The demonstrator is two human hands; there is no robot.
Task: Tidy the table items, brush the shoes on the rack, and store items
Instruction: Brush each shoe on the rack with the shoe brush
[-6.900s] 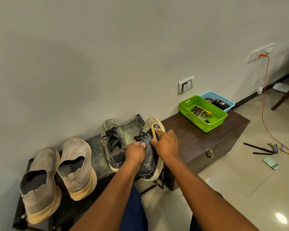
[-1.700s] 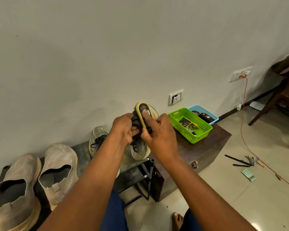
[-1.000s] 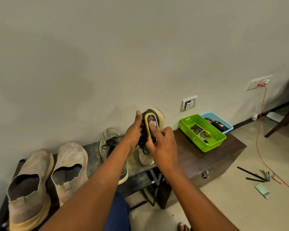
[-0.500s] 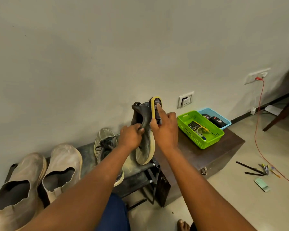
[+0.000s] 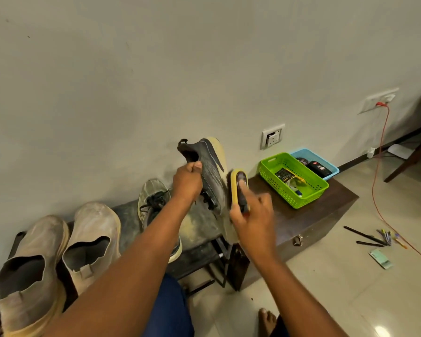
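At six o'clock, nearest the camera, both forearms reach up from the person's lap. The right hand (image 5: 252, 215) curls round a yellow-backed brush (image 5: 238, 188), index finger laid along its back, so the bristles face left against the shoe. The left hand (image 5: 187, 182) pinches the collar of a dark sneaker (image 5: 213, 173), holding it heel-up in the air above the rack (image 5: 199, 229), probably so its side lies open to the strokes. At nine o'clock of that, the matching sneaker (image 5: 153, 203) sits on the rack, and at seven o'clock a pair of dusty beige slip-ons (image 5: 58, 244) waits its turn. Farther, at two o'clock, a green basket (image 5: 293, 181) and a blue one (image 5: 314, 164) stand on the dark tabletop (image 5: 326, 215); pens (image 5: 374, 238) lie loose on the floor, still to be stored.

Half a second ago the brush sat high near the heel; it has now slid down toward the middle of the shoe's side, and the left hand has moved up onto the collar.
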